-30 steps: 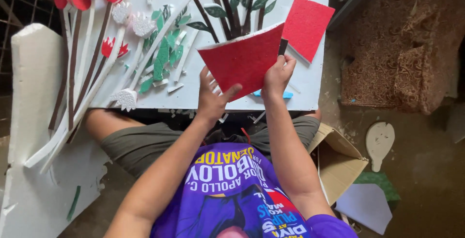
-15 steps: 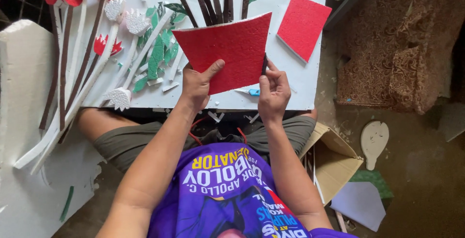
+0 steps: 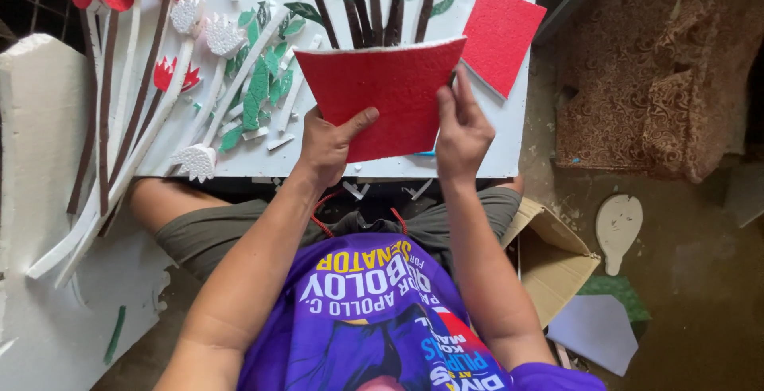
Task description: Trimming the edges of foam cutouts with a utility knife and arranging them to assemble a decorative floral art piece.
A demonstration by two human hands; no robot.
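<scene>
I hold a red foam sheet (image 3: 382, 93) with a white edge up in front of me, above a white foam board (image 3: 477, 140). My left hand (image 3: 330, 146) grips its lower left corner, thumb on the red face. My right hand (image 3: 461, 128) pinches its right edge with the fingers upright. A second, smaller red foam sheet (image 3: 503, 37) lies tilted on the board at the upper right. Brown stems with green leaves (image 3: 374, 1) are fixed on the board behind the held sheet.
Foam flowers (image 3: 143, 65) with red and white heads and long stems lie at the left on a white foam slab (image 3: 40, 120). An open cardboard box (image 3: 549, 256) sits by my right leg. A patterned brown cushion (image 3: 645, 97) is at the right.
The red sheet has been turned from a tilted pose to nearly level and facing me. My left hand shifted to the lower left corner, my right hand to the right edge.
</scene>
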